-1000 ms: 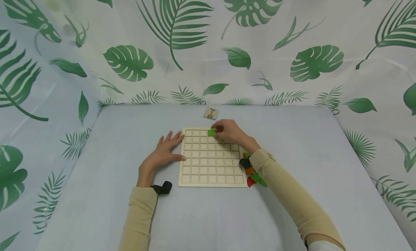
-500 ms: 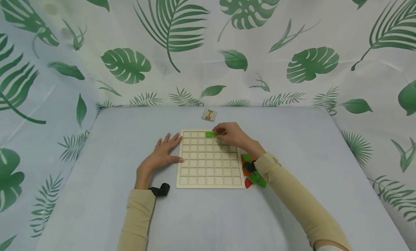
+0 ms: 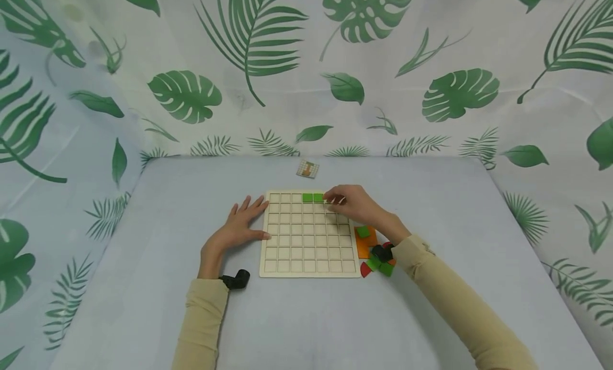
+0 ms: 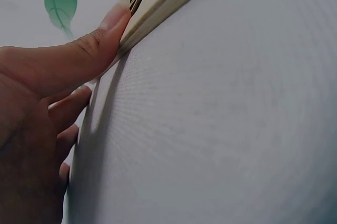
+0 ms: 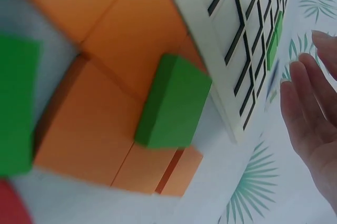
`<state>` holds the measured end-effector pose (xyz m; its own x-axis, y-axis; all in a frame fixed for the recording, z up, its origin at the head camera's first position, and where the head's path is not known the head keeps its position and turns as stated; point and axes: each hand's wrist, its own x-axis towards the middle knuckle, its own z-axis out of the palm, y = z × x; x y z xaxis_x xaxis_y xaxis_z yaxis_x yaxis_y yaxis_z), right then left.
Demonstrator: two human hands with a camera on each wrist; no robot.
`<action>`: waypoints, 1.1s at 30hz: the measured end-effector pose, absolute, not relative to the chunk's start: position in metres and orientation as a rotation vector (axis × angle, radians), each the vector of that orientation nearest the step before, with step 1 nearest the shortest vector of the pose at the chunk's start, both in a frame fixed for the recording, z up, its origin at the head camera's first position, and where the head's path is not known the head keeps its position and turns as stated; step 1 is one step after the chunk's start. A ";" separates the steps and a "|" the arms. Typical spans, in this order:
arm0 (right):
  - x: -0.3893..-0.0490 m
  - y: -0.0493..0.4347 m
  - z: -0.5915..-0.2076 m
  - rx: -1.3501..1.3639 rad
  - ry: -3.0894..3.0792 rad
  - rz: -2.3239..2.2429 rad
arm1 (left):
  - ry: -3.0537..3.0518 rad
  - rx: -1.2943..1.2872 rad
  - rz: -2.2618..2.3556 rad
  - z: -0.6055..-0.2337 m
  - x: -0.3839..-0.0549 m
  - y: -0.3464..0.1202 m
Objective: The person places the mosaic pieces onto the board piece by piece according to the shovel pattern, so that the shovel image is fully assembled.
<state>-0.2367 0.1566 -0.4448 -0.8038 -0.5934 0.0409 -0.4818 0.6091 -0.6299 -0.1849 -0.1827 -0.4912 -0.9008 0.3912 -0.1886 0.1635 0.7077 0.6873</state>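
A pale wooden grid board (image 3: 290, 229) lies flat on the table. Two green square tiles (image 3: 313, 198) sit side by side in its far row. My left hand (image 3: 235, 231) is spread at the board's left edge; in the left wrist view its thumb (image 4: 108, 29) rests against the board's side (image 4: 168, 8). My right hand (image 3: 358, 205) hovers over the far right corner, fingertips just right of the second tile. The right wrist view shows this hand (image 5: 316, 124) with loosely bent fingers and nothing between them.
Beside the board's right edge lie orange blocks (image 5: 84, 129), with a green block (image 5: 174, 103) on top, plus more green pieces and a red piece (image 3: 366, 269). A small patterned card (image 3: 308, 169) lies beyond the board. A leaf-print cloth (image 3: 268, 114) stands behind.
A second green tile now shows beside the first; my right hand has let go of it and drawn back to the right. My left hand stays at the board's edge.
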 end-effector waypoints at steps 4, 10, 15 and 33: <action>-0.231 0.163 -0.443 -0.897 2.641 -0.936 | 2.595 0.422 0.989 -0.491 -0.184 -0.184; -0.224 0.174 -0.445 -0.863 2.631 -0.920 | 2.594 0.405 0.977 -0.491 -0.183 -0.183; -0.217 0.185 -0.445 -0.848 2.655 -0.911 | 2.589 0.406 0.972 -0.493 -0.184 -0.181; -0.205 0.221 -0.447 -0.748 2.750 -0.857 | 2.606 0.386 0.973 -0.492 -0.185 -0.177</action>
